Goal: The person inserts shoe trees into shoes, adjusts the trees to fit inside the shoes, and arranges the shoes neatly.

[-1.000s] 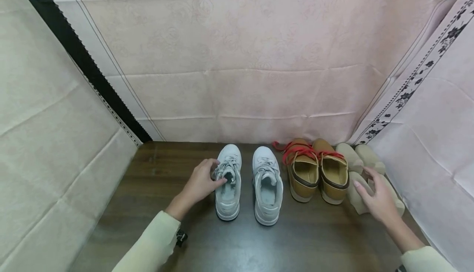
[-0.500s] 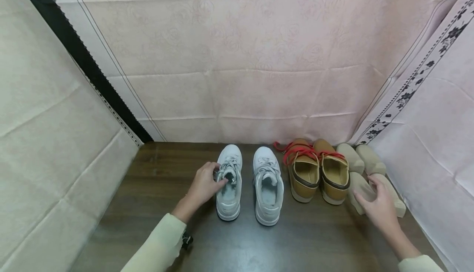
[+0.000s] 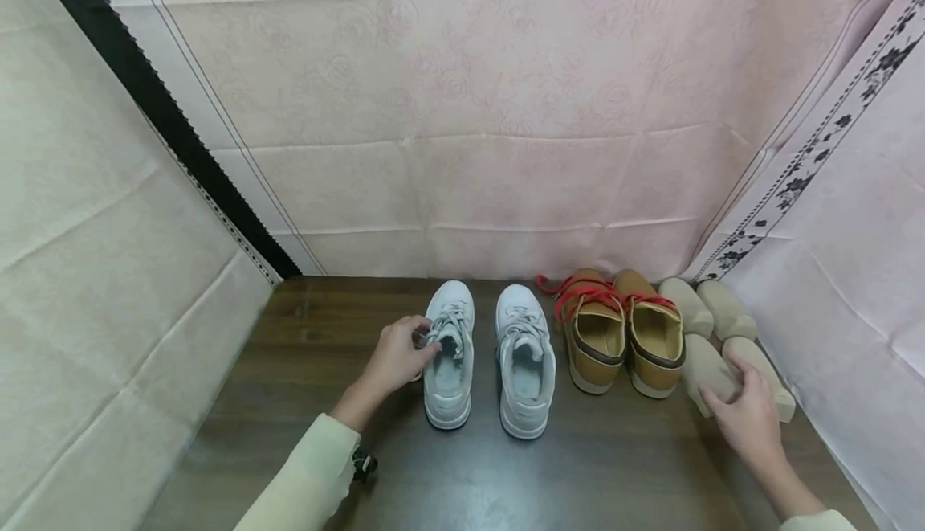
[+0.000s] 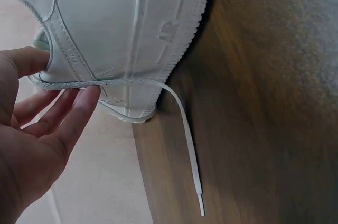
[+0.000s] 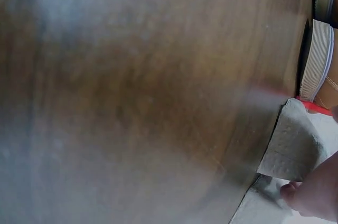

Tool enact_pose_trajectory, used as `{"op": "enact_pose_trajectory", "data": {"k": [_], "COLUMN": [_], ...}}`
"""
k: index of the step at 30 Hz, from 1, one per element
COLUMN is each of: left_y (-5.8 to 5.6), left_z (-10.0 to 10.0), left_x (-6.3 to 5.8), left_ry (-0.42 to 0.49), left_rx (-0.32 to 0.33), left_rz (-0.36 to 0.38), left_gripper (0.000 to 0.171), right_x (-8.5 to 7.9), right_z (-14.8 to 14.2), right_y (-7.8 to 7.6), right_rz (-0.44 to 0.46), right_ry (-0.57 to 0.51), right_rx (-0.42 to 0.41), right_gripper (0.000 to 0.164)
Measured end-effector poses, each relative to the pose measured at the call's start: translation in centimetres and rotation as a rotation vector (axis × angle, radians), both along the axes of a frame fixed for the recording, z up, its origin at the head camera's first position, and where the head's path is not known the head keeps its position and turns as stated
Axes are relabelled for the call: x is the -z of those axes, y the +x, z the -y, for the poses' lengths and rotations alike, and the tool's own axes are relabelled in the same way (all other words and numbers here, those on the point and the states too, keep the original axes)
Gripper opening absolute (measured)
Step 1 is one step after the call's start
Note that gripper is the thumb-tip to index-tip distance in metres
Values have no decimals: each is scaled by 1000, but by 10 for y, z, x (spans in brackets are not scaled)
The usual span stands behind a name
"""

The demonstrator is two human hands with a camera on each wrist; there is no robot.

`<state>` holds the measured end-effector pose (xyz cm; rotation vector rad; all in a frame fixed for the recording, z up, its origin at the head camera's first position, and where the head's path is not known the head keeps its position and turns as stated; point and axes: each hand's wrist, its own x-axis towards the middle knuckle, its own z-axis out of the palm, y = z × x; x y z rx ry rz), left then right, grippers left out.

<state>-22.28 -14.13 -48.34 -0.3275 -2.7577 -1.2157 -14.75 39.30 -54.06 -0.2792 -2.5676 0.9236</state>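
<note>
Two white lace-up sneakers stand side by side on the dark wood surface, toes toward the back. My left hand (image 3: pixel 393 358) is at the outer side of the left sneaker (image 3: pixel 448 406). In the left wrist view, the thumb reaches to its collar, and relaxed fingers (image 4: pixel 87 97) touch its side along a loose white shoelace (image 4: pixel 182 123). The right sneaker (image 3: pixel 526 410) is untouched. My right hand (image 3: pixel 750 414) is over the near beige rounded blocks (image 3: pixel 702 362), thumb and fingers spread apart. Whether it presses them is hard to tell.
Tan shoes (image 3: pixel 592 358) with red laces stand between the white sneakers and the beige blocks. More beige blocks (image 3: pixel 686 306) lie behind the near ones. Pale patterned cloth (image 3: pixel 470 177) rises at the back and both sides of the wood surface (image 3: pixel 614 475).
My right hand has drawn back slightly toward me and to the right over the beige blocks. The left hand has shifted a little to the right. The shoes stay in place.
</note>
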Motion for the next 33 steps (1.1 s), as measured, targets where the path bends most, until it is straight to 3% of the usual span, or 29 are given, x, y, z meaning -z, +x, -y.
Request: {"op": "enact_pose_trajectory", "data": {"k": [9, 15, 24, 33], "left_y": [-5, -4, -4, -3], "left_z": [-1, 2, 8, 9], "left_x": [-4, -3, 3, 6], "left_ry": [7, 9, 43, 101], "left_rx": [9, 19, 41, 22], "left_rz": [43, 66, 86, 89], "left_gripper": [31, 32, 32, 30], "right_x": [9, 12, 11, 6], "right_z": [-4, -3, 0, 3], "right_y": [3, 3, 6, 6], "right_rz": [35, 108, 169, 229], "right_ry": [36, 32, 33, 8], "right_rx": [14, 19, 40, 65], "right_gripper": [73, 72, 78, 82]}}
